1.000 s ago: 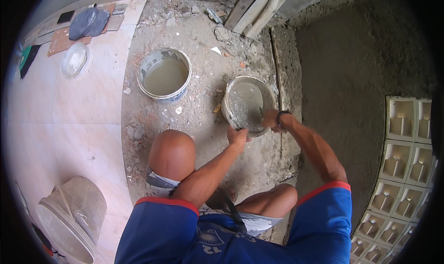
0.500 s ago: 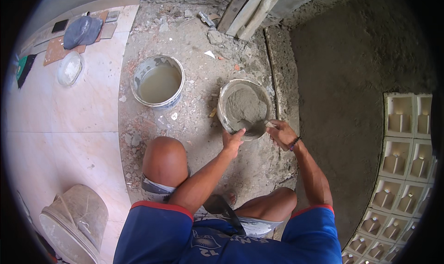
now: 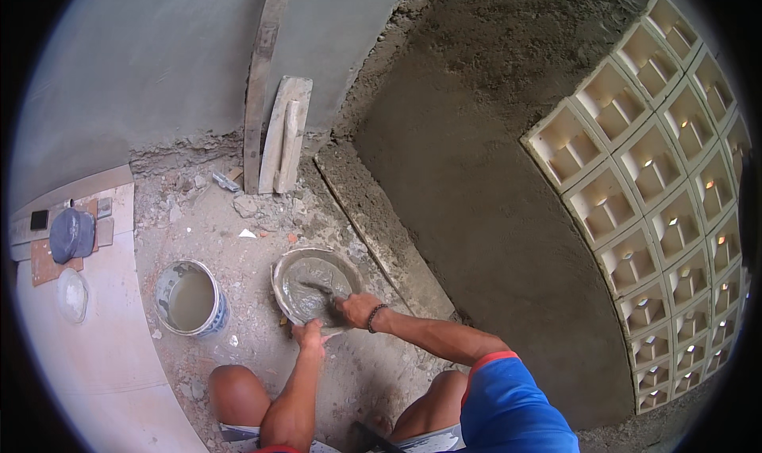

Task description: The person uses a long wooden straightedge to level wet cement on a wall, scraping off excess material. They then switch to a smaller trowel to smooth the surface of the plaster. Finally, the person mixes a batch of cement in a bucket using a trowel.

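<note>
A round, mortar-smeared basin [image 3: 277, 293] sits on the rough floor in front of my knees. Wet grey mortar [image 3: 300, 296] lies inside it, with a glossy, swirled surface. My left hand [image 3: 309, 335] is closed on the near rim of the basin. Over the basin's right side, my right hand [image 3: 359, 309] is closed round the handle of a trowel [image 3: 324, 289]. Its blade is down in the mortar and mostly hidden by the mix and my hand.
A bucket [image 3: 219, 308] of murky water stands left of the basin. Wooden boards [image 3: 275, 147] lean on the far wall. A cap [image 3: 71, 235] and a white bowl [image 3: 73, 296] lie on the left tiles. Freshly rendered wall [image 3: 484, 191] and openwork blocks [image 3: 627, 175] rise at right.
The view has swung up toward the wall and right. My right hand has moved the trowel inward over the basin. The mortar, earlier a dull mound, now looks wet and smooth.
</note>
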